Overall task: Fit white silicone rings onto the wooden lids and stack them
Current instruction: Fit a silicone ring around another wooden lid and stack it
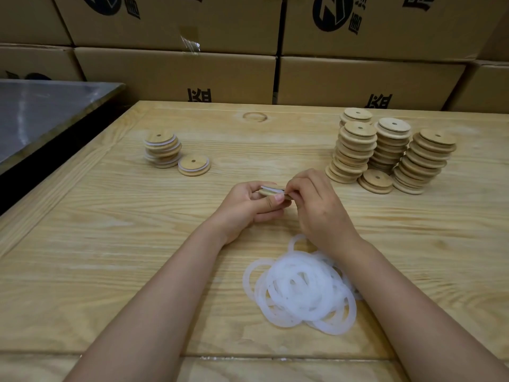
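Note:
My left hand (249,205) and my right hand (316,208) both hold one wooden lid (268,192) edge-on above the middle of the table; a white ring shows along its rim, and the fingers hide most of it. A loose heap of white silicone rings (300,288) lies just in front of my wrists. At the back left stands a short stack of ringed lids (163,148), with a single ringed lid (194,165) flat beside it. Several leaning stacks of bare wooden lids (391,150) stand at the back right.
The work surface is a pale wooden table (110,230). A wall of cardboard boxes (179,75) runs behind its far edge. A dark metal-topped surface (41,111) borders the table on the left.

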